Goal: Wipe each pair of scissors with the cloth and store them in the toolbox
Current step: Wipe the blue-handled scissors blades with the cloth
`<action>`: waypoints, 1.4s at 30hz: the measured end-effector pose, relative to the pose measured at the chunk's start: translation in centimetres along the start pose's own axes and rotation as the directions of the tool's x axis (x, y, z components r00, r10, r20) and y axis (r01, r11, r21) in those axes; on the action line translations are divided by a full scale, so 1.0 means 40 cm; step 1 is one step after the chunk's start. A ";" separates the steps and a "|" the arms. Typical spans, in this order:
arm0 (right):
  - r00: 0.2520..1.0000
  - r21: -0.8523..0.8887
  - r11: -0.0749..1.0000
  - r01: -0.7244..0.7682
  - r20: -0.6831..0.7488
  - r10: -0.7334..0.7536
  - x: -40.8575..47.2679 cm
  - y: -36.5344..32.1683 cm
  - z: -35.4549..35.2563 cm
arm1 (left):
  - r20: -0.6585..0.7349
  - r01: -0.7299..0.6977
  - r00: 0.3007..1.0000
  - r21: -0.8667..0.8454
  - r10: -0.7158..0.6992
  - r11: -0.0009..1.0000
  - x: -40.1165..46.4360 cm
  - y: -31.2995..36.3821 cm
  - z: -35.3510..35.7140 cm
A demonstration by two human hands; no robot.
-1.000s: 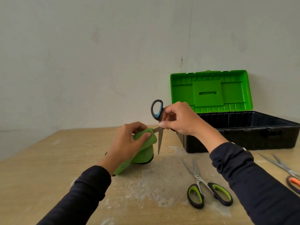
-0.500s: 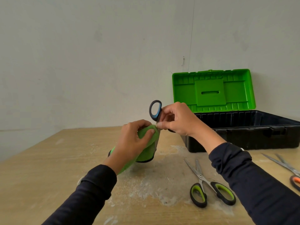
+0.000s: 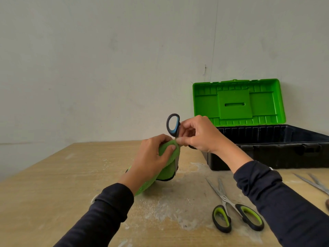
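Note:
My right hand [image 3: 199,134] holds blue-and-black-handled scissors [image 3: 173,124] upright, handles up and blades pointing down. My left hand [image 3: 151,157] grips a green cloth [image 3: 169,166] that is wrapped around the blades, so only a thin edge of blade shows at the cloth's right side. A black toolbox [image 3: 276,148] with its green lid open stands at the back right. Green-handled scissors [image 3: 231,209] lie open on the table in front of it. The blades of a third pair of scissors [image 3: 313,182] reach in at the right edge.
The wooden table [image 3: 53,184] carries white dust smears around its middle. A plain grey wall stands close behind the table and toolbox.
The cloth has closed over the scissor blades, which were bare a second ago. Both hands have drifted slightly right, and the view has shifted a little.

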State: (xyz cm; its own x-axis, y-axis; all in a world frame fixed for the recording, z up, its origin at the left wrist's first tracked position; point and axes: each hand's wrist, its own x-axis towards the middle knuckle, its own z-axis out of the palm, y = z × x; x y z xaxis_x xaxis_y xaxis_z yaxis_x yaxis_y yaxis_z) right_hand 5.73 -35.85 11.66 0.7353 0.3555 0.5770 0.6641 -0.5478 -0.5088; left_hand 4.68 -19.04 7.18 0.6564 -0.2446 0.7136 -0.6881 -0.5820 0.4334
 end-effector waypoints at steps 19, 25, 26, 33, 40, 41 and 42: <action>0.989 0.061 0.992 -0.113 -0.085 0.118 -0.010 0.039 -0.061 | 0.010 -0.015 1.000 0.066 0.014 0.998 0.007 -0.023 -0.023; 0.965 0.162 0.956 -0.245 -0.050 0.256 -0.015 0.055 -0.081 | 0.008 -0.077 0.997 0.152 0.077 0.985 0.005 -0.032 -0.024; 0.959 0.167 0.948 -0.270 -0.045 0.281 -0.014 0.052 -0.082 | 0.003 -0.099 0.995 0.174 0.100 0.980 0.004 -0.033 -0.023; 0.807 0.268 0.762 -0.589 0.236 0.541 -0.012 0.020 -0.076 | -0.020 -0.166 0.984 0.275 0.178 0.947 -0.002 -0.051 -0.025; 0.805 0.610 0.526 -0.592 0.477 0.353 -0.032 0.056 -0.113 | -0.076 -0.001 0.997 0.116 0.010 0.993 0.007 -0.061 -0.045; 0.811 0.656 0.478 -0.584 0.492 0.316 -0.033 0.065 -0.111 | -0.075 0.028 0.997 0.084 -0.022 0.996 0.009 -0.064 -0.047; 0.820 0.690 0.443 -0.572 0.498 0.283 -0.033 0.073 -0.108 | -0.074 0.055 0.996 0.057 -0.050 0.997 0.012 -0.067 -0.050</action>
State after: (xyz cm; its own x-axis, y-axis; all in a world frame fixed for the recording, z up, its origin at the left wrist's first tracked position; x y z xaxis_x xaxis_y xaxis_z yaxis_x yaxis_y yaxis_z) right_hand 6.10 -41.18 12.18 0.8578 0.5138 0.0105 -0.0336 0.0765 -0.9965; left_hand 6.23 -16.04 7.44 0.6657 -0.1569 0.7295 -0.6325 -0.6375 0.4400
